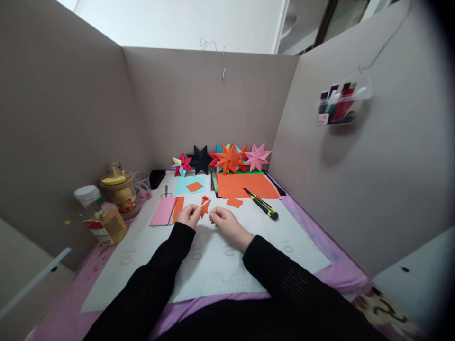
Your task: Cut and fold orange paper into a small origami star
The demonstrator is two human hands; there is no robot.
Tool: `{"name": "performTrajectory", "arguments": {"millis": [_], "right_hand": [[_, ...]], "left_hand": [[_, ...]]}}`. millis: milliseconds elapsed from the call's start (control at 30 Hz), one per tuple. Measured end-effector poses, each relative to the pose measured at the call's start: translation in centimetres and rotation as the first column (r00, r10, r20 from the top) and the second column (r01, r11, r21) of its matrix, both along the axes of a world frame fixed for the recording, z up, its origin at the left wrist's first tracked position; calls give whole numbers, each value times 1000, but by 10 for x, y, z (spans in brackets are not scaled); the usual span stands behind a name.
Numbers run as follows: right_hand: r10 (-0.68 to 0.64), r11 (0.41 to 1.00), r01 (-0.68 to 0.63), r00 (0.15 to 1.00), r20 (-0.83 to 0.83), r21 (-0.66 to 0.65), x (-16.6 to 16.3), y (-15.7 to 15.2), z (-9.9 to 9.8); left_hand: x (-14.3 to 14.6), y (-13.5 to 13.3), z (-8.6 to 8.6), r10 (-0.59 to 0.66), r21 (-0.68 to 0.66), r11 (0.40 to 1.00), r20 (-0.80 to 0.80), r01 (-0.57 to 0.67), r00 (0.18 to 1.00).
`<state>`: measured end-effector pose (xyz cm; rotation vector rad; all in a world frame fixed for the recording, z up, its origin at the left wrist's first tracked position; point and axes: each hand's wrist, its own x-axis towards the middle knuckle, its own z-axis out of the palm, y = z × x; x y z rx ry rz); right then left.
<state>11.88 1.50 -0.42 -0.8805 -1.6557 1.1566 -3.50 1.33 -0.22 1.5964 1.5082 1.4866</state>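
My left hand (190,216) and my right hand (227,222) are close together over the white sheet (213,279), each with thumb and forefinger pinched. Whatever is between the fingertips is too small to make out. Just beyond the left fingertips is a small folded orange paper piece (205,209); whether the left hand touches it, I cannot tell. Left of that hand lies a stack of coloured paper, pink on top (164,211). An orange paper scrap (235,203) sits past my right hand, and a yellow-and-black utility knife (262,204) is to its right.
Folded paper stars (230,159) stand along the back wall, behind large orange sheets (245,185). Small scissors (166,192) lie by a light blue sheet (181,185). At left are a white-capped bottle (106,222) and a jar (121,194). A clear pouch (337,106) hangs right.
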Motion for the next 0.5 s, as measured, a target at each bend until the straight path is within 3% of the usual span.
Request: {"name": "performTrajectory", "arguments": {"millis": [67,133,200,267,367,500], "right_hand": [[-16,1000,16,1000,4,18,3,1,1],[-113,990,114,993,-15,78,5,1,5],[-245,951,248,969,-41,184,7,0,8],[-304,908,300,952,-32,293,8,-2,11],[-242,913,208,969,56,352,7,-6,12],[-143,973,120,984,109,199,3,-6,7]], "left_hand": [[-5,3,0,6,-11,1000,18,-6,1000],[-6,4,1,-26,-52,998,21,27,999],[-2,0,1,-82,-115,990,33,85,996],[4,-5,0,-143,-157,978,-3,141,990],[9,-10,-2,-204,-132,974,-181,182,962],[6,-9,-5,-180,-44,984,-297,175,938]]}}
